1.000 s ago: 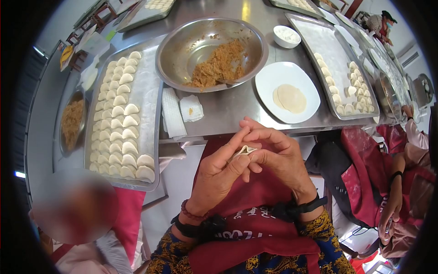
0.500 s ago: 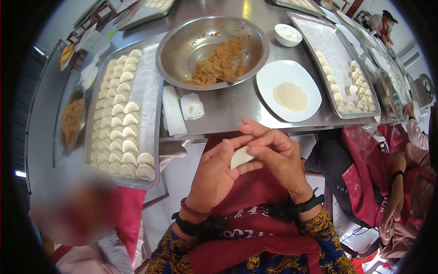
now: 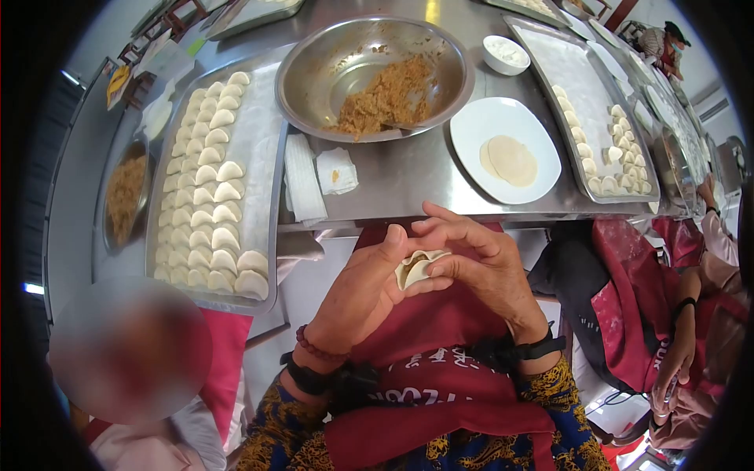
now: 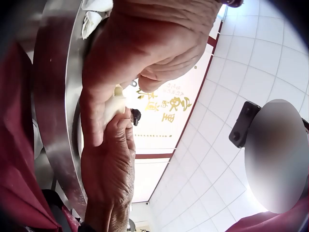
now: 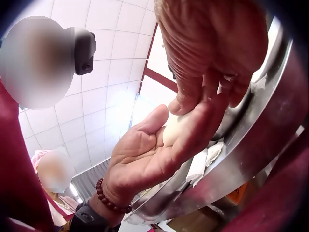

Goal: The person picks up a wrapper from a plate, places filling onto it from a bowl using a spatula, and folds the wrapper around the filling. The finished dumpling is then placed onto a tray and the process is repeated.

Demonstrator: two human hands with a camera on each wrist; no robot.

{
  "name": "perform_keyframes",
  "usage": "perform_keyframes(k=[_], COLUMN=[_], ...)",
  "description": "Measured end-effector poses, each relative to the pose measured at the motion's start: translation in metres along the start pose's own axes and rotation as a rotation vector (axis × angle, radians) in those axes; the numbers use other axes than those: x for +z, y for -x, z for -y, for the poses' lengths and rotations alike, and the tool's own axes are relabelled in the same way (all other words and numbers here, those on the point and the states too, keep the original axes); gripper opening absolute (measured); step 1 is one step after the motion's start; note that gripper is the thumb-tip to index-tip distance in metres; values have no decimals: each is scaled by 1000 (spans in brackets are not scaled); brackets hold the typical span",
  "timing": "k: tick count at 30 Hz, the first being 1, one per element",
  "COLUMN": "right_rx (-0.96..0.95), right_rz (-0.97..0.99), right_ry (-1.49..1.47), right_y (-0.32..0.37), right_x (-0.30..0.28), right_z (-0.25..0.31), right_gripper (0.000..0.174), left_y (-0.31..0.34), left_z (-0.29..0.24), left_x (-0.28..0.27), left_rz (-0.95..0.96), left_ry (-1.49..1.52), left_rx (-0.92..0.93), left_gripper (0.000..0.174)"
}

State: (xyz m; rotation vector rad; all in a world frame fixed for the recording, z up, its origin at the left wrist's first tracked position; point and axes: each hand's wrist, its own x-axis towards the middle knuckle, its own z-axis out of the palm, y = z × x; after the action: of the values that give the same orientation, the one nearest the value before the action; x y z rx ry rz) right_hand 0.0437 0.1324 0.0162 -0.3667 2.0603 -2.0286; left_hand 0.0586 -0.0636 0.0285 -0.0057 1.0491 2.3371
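Note:
A pale dumpling [image 3: 416,269] with folded edges and a gap showing brown filling lies between the hands above the apron. My left hand [image 3: 353,290] carries it on extended fingers, its thumb raised clear of the dough. With thumb and forefinger, my right hand [image 3: 487,271] pinches the dumpling's right side. In the left wrist view, part of the dumpling [image 4: 114,110] shows between left hand [image 4: 140,48] and right hand [image 4: 108,166]. The right wrist view shows the dumpling [image 5: 173,126] against the left palm [image 5: 149,154], fingers of the right hand [image 5: 212,43] touching it.
A steel bowl of filling [image 3: 385,98] stands beyond the hands. A plate [image 3: 471,157] holds thin round wrappers [image 3: 514,161]. Dumpling trays stand left [image 3: 263,125] and right [image 3: 561,59]. White cloths [image 3: 302,180] lie near the table edge. People sit at both sides.
The dumpling has turned between the hands, its opening now facing up. The left thumb has lifted off it, while the right thumb and forefinger still hold its side. The view has shifted slightly.

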Motion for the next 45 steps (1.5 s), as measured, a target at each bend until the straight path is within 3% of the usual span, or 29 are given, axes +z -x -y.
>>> perform_keyframes(k=[4, 10, 15, 16, 18, 21, 27, 34, 36, 45], right_rx=[-36, -72, -68, -64, -148, -26, -123, -72, 34, -32], right_rz=[33, 35, -62, -60, -75, -104, -45, -2, -28, 39], right_ry=[72, 36, -141, -139, 119, 85, 163, 132, 18, 126], right_y=[1, 4, 4, 4, 3, 2, 1, 2, 2, 4], right_x=[-1, 1, 10, 10, 8, 14, 5, 8, 11, 10], right_z=[-2, -7, -10, -13, -17, -5, -16, -9, -3, -10], right_gripper=[21, 11, 10, 10, 14, 17, 13, 12, 16, 21], left_y=[-2, -4, -12, -14, -16, -11, -6, -6, -7, -10], left_z=[-5, -3, 23, 30, 38, 29, 21, 20, 19, 13], left_x=[1, -2, -6, -11, -18, -11, 2, -8, -8, -14], left_rz=[13, 16, -48, -50, 149, 61, -112, -62, -63, 28], left_ry=[-30, -71, 568, 573, 708, 606, 306, 206, 145, 109], left_rx=[-34, -63, -61, -61, 44, 32, -39, -100, -90, -146], left_gripper=[66, 70, 72, 72, 71, 70, 72, 72, 71, 71])
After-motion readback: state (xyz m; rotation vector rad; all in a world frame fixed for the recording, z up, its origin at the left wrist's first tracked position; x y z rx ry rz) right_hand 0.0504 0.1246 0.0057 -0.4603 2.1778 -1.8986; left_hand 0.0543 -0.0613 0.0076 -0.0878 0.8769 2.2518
